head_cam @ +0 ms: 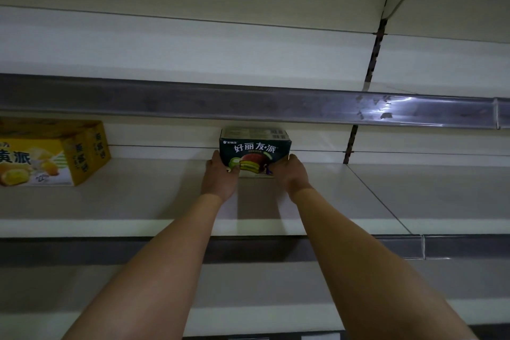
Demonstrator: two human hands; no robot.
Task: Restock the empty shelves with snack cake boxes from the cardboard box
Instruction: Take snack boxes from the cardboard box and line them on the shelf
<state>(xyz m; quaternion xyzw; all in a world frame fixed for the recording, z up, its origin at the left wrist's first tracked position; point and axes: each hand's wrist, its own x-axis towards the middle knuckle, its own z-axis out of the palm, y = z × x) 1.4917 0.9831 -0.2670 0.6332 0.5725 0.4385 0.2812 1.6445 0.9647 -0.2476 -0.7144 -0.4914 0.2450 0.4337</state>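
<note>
Dark-green snack cake box (255, 150) between left hand (219, 178) and right hand (289, 174) on shelf (165, 196)

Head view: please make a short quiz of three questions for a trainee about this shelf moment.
1. True or false: the dark box is held by both hands, the left hand and the right hand.
2. Which colour is the other box on the same shelf? A) red B) yellow C) white
3. Fill in: the yellow box stands to the ____ of the dark box.

Key:
1. True, one hand at each lower side of it.
2. B
3. left, well apart from it.
</note>
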